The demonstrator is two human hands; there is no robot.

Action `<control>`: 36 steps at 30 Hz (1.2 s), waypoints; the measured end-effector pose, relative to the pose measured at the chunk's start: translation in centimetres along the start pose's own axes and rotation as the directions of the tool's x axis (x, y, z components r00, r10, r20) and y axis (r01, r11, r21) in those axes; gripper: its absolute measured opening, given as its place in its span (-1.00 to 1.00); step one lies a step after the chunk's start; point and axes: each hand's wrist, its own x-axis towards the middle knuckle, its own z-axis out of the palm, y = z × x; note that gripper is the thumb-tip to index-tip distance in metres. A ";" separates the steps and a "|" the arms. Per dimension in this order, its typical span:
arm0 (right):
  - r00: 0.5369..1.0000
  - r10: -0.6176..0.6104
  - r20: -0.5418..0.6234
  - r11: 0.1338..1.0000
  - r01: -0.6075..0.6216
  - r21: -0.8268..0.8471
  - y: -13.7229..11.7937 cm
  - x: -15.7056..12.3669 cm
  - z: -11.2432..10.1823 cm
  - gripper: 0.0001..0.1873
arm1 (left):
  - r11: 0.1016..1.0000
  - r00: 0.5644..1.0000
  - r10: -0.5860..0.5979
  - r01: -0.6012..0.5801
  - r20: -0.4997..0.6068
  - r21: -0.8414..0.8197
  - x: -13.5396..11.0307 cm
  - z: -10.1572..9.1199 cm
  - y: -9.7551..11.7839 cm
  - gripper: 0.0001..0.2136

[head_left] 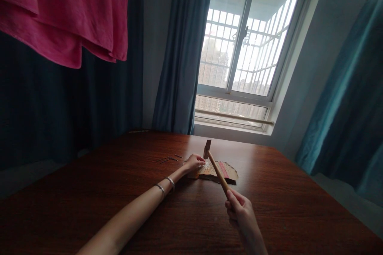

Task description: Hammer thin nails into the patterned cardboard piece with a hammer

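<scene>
In my right hand (240,210) is a hammer (220,173), gripped near the end of its wooden handle. The hammer's head is right above the fingertips of my left hand (194,163). Those fingers are pinched together around what looks like a thin nail, mostly hidden by them and the hammer head. Under my left fingers lies a piece of cardboard (230,172) with many small marks or holes and a pink patch. Left of the hand, several loose nails (169,159) are scattered on the wooden table (143,227).
A pink cloth (72,16) hangs at the upper left. Beyond the table are a blue curtain (182,55) and a barred window (239,48) with a rod (236,117) across its lower part. Another curtain (344,87) hangs on the right.
</scene>
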 end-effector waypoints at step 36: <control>0.999 -0.012 -0.035 1.000 0.012 0.009 -0.3 0.5 -0.2 -0.47 | 0.997 0.997 0.073 -0.073 0.007 -0.017 0.7 0.0 -1.3 -0.70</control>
